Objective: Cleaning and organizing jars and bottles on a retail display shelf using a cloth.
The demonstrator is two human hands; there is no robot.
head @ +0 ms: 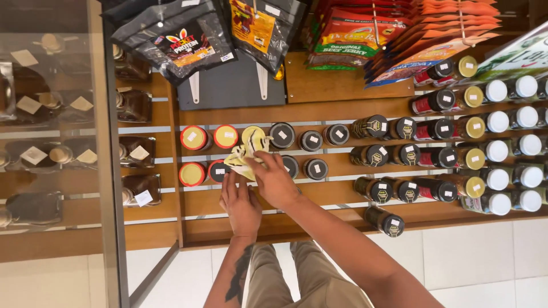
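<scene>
Stepped wooden display shelf (240, 214) with tiered rows fills most of the view; glass-fronted cabinet (51, 131) at 9 o'clock; hanging foil snack pouches (188, 37) at 12 o'clock; rows of dark glass bottles with white and gold caps (496, 142) at 3 o'clock; dark round-lidded jars (311, 140) mid-shelf. Left of centre, short round jars with orange-rimmed lids (194, 138) sit in two rows. Right hand (274, 182) is clamped on a crumpled pale yellow cloth (246, 153), pressing it onto a yellow-lidded jar (254, 136) in the upper row, at 12 o'clock from the hand. Left hand (240, 205) lies flat, fingers together, just below the cloth at the lower jar row; whether it grips a jar I cannot tell, the right hand covers its fingertips. Step in hand looks like wiping jar lids, working along the row. Next move likely calls for keeping the cloth bunched, sliding toward 3 o'clock onto the next dark lid without knocking close-packed neighbours, left hand steadying.
</scene>
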